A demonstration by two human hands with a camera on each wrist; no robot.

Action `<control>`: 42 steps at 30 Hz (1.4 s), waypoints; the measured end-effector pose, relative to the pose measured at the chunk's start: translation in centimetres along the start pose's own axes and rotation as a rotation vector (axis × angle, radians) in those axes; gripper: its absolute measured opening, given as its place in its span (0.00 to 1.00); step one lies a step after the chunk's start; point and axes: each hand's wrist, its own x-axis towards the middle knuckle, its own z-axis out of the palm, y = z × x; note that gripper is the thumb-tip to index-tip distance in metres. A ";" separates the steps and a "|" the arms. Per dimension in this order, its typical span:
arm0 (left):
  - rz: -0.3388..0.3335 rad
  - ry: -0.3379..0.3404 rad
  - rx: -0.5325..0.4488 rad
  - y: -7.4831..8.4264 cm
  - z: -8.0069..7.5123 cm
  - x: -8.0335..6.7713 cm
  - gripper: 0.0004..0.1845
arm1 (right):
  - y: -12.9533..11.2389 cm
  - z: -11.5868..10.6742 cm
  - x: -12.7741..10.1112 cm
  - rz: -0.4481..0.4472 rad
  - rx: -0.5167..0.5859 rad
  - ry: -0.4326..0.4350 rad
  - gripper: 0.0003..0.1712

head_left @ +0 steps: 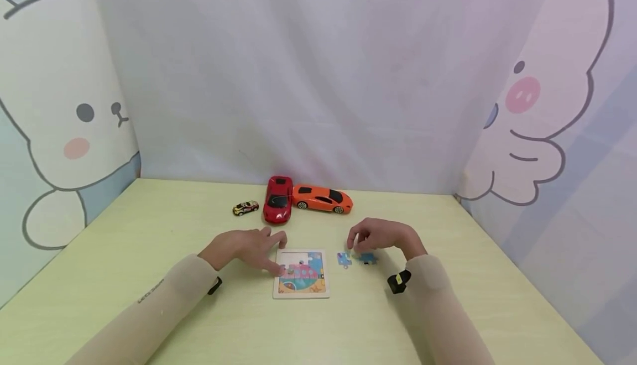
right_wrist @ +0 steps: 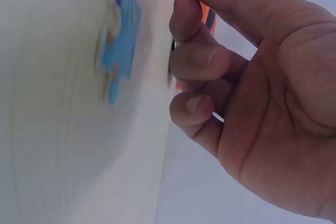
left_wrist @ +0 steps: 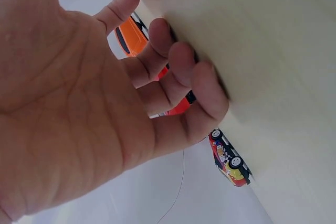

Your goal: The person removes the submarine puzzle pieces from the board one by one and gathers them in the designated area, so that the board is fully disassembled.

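Picking flat, blue jigsaw pieces [head_left: 369, 259] seems underway, next calling for a precise pinch: right hand [head_left: 382, 233] curled, hold unclear; left hand [head_left: 252, 248] spread at the square, white-framed puzzle [head_left: 301, 297].

A partly filled, white-framed puzzle [head_left: 304, 277] lies flat beside loose blue pieces [head_left: 344, 259].

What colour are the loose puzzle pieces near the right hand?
The loose puzzle pieces are mostly blue, seen best in the head view.
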 end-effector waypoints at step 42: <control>0.002 -0.004 -0.007 0.1 -0.1 -0.3 0.30 | -4.8 3.3 2.9 -0.044 -0.069 -0.044 0.15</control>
